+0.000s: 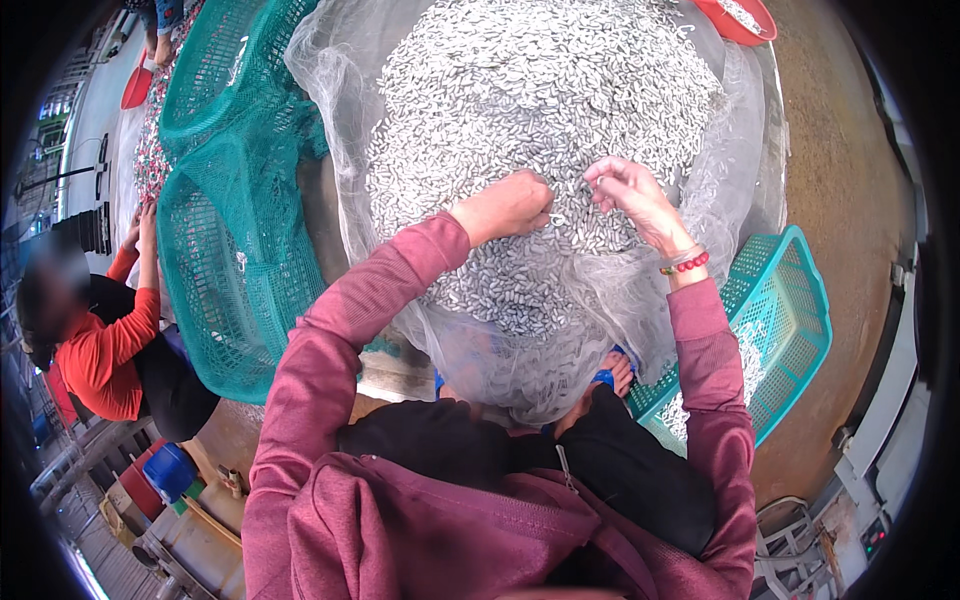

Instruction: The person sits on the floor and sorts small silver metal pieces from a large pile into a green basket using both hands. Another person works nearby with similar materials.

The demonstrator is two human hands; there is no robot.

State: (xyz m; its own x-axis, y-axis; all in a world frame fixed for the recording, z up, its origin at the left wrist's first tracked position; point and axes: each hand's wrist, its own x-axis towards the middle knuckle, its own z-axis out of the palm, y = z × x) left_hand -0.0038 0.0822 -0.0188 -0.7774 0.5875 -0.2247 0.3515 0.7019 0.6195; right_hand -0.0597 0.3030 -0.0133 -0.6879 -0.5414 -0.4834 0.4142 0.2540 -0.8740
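Note:
A wide heap of small, silver-grey oval pieces (540, 80) lies on fine white netting (335, 75) in front of me. My left hand (510, 206) is closed just above the near middle of the heap, knuckles up, its fingertips hidden. Close beside it, a small white curled piece (558, 219) rests among the others. To its right, my right hand (635, 197), with a red bead bracelet (684, 264) at the wrist, hovers over the heap. Its fingers are bent in toward the thumb; whatever they may pinch is too small to make out.
By my right knee stands a green plastic basket (790, 345) holding some white pieces. Green net-lined baskets (235, 270) stand at the left. Beyond them, a person in an orange top (110, 360) works at another pile. A red bowl (745, 22) sits at the far right.

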